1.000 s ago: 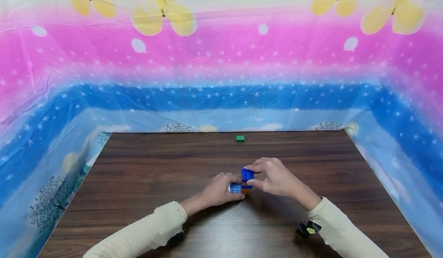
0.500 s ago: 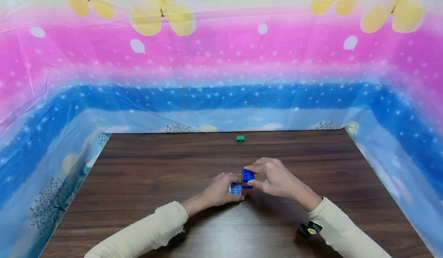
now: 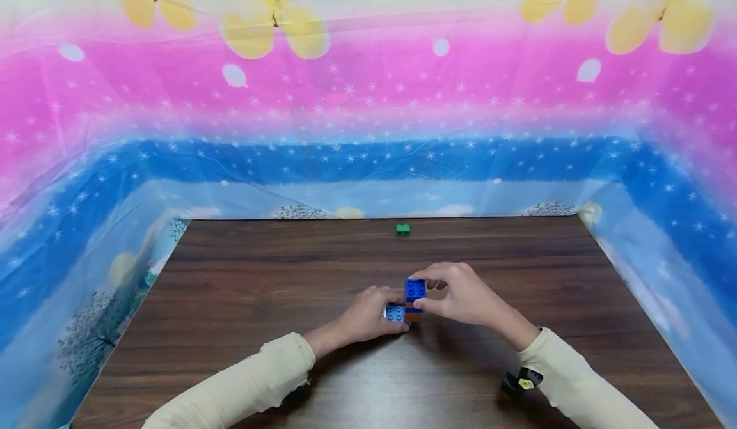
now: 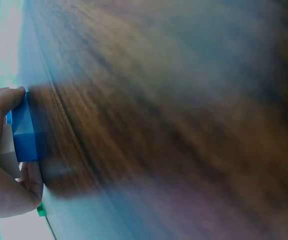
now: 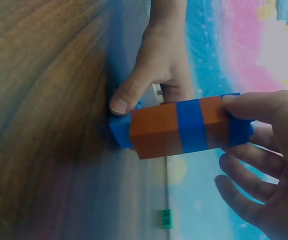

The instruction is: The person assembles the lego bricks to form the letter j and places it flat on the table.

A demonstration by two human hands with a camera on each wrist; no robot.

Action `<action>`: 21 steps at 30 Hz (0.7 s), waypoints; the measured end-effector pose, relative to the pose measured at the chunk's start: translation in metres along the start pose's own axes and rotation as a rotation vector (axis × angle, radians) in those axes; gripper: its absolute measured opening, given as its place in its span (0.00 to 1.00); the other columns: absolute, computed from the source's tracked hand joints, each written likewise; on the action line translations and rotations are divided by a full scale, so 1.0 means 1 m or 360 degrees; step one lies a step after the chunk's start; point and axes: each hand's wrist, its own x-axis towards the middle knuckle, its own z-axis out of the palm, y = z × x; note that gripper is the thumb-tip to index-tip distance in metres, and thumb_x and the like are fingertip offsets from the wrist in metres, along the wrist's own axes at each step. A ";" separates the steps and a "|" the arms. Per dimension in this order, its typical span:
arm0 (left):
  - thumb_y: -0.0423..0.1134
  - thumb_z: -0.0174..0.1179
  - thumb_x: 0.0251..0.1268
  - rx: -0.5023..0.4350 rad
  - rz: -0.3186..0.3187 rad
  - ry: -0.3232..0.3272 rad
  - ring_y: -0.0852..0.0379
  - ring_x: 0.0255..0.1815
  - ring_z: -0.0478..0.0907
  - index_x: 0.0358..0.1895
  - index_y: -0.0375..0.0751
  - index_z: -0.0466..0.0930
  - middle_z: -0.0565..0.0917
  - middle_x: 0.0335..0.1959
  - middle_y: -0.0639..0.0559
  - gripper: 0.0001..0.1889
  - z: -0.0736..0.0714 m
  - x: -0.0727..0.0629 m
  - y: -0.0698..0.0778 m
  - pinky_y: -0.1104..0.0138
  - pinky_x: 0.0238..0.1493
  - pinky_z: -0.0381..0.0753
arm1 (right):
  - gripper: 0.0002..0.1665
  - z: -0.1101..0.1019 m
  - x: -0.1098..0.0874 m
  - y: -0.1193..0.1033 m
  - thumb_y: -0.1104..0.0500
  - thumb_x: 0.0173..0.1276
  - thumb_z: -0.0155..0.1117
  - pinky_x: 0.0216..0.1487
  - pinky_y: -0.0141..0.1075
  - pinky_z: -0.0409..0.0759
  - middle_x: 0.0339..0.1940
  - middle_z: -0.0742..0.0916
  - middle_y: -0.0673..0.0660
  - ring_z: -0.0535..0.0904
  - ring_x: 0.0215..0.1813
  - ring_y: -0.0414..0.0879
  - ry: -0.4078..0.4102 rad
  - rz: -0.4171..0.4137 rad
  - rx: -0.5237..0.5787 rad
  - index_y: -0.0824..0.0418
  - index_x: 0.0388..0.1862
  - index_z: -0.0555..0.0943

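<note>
Two hands hold a short tower of toy building bricks near the middle of the table. The left hand point(image 3: 368, 314) grips the low part, thumb and fingers on either side of a light blue studded brick point(image 3: 395, 314). A white brick point(image 4: 6, 152) sits against the blue bottom brick point(image 4: 26, 132), partly covered by that hand. Orange point(image 5: 156, 131) and blue point(image 5: 191, 127) bricks alternate up the tower. At the top, the right hand point(image 3: 460, 293) pinches a dark blue brick point(image 3: 415, 288) between thumb and index finger. Its other fingers hang off the tower.
A small green brick point(image 3: 403, 229) lies near the far edge of the wooden table point(image 3: 259, 263). Printed pink and blue cloth point(image 3: 368, 109) rises behind the table and along both sides. A black strapped device point(image 3: 523, 381) sits at the right sleeve.
The head view has shifted slightly. Both hands keep their hold on the brick tower, with no clear movement.
</note>
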 end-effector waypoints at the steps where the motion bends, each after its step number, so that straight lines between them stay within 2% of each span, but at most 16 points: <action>1: 0.49 0.73 0.62 0.0001 0.0003 -0.0001 0.66 0.43 0.79 0.62 0.49 0.83 0.88 0.49 0.58 0.25 0.000 0.000 0.000 0.59 0.54 0.74 | 0.26 0.002 -0.001 0.002 0.48 0.66 0.75 0.43 0.35 0.84 0.48 0.89 0.49 0.83 0.44 0.39 0.0008 0.0032 0.0043 0.55 0.61 0.85; 3: 0.49 0.73 0.62 0.0002 0.0002 -0.0006 0.66 0.44 0.79 0.62 0.49 0.83 0.88 0.50 0.59 0.25 0.000 0.001 0.000 0.61 0.53 0.74 | 0.29 0.005 -0.004 0.006 0.46 0.65 0.76 0.43 0.35 0.83 0.48 0.89 0.47 0.83 0.43 0.38 0.0023 0.0095 0.0111 0.53 0.63 0.83; 7: 0.50 0.74 0.61 0.0015 -0.0030 -0.0013 0.66 0.41 0.77 0.60 0.48 0.85 0.87 0.47 0.59 0.24 0.000 0.001 0.000 0.64 0.49 0.74 | 0.32 0.013 -0.009 0.011 0.44 0.64 0.76 0.43 0.35 0.83 0.47 0.89 0.45 0.84 0.44 0.42 0.0038 0.0178 0.0211 0.51 0.65 0.82; 11: 0.51 0.74 0.60 0.0026 -0.0040 -0.0035 0.66 0.40 0.76 0.58 0.49 0.85 0.87 0.45 0.60 0.24 -0.001 0.000 -0.001 0.67 0.46 0.74 | 0.30 0.018 -0.012 0.013 0.44 0.64 0.76 0.42 0.35 0.83 0.44 0.89 0.46 0.85 0.44 0.48 0.0062 0.0243 0.0316 0.53 0.62 0.83; 15: 0.54 0.75 0.58 0.0060 -0.0041 -0.0048 0.65 0.40 0.75 0.58 0.49 0.84 0.87 0.44 0.61 0.26 -0.004 -0.003 0.000 0.68 0.44 0.73 | 0.27 0.020 -0.012 0.012 0.45 0.64 0.76 0.42 0.35 0.83 0.42 0.89 0.46 0.85 0.44 0.47 0.0074 0.0279 0.0331 0.54 0.59 0.84; 18: 0.57 0.74 0.58 0.0134 -0.0046 -0.0042 0.62 0.43 0.75 0.62 0.48 0.82 0.86 0.48 0.58 0.30 -0.009 -0.008 0.000 0.65 0.47 0.75 | 0.25 0.020 -0.012 0.012 0.45 0.64 0.76 0.42 0.35 0.83 0.42 0.89 0.46 0.85 0.43 0.44 0.0075 0.0283 0.0310 0.54 0.57 0.85; 21: 0.59 0.73 0.58 0.0206 -0.0057 -0.0028 0.58 0.50 0.78 0.64 0.47 0.80 0.85 0.53 0.55 0.33 -0.013 -0.015 0.000 0.59 0.56 0.76 | 0.25 0.020 -0.011 0.012 0.45 0.64 0.76 0.42 0.35 0.83 0.42 0.89 0.45 0.84 0.42 0.42 0.0083 0.0278 0.0291 0.54 0.56 0.85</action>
